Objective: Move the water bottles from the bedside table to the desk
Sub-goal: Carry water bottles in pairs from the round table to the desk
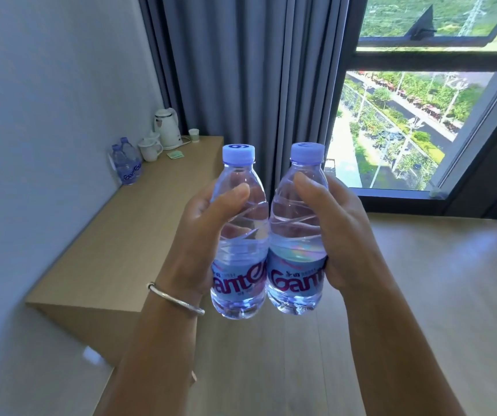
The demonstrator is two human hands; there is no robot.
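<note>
Two clear water bottles with blue caps and blue labels stand upright side by side in the air in front of me, touching each other. My left hand (202,232) grips the left bottle (239,283) around its middle, thumb across the front. My right hand (340,235) grips the right bottle (295,280) the same way. The long light-wood desk (115,250) runs along the wall to my left, below and beyond the bottles. Two more bottles of the same kind (127,163) stand on the desk against the wall.
At the desk's far end stand a white kettle (167,129), white lidded mugs (149,148), a small paper cup (194,135) and a green packet (175,154). Grey curtains (241,70) hang behind. A large window (421,115) fills the right. Wood floor (421,295) lies ahead.
</note>
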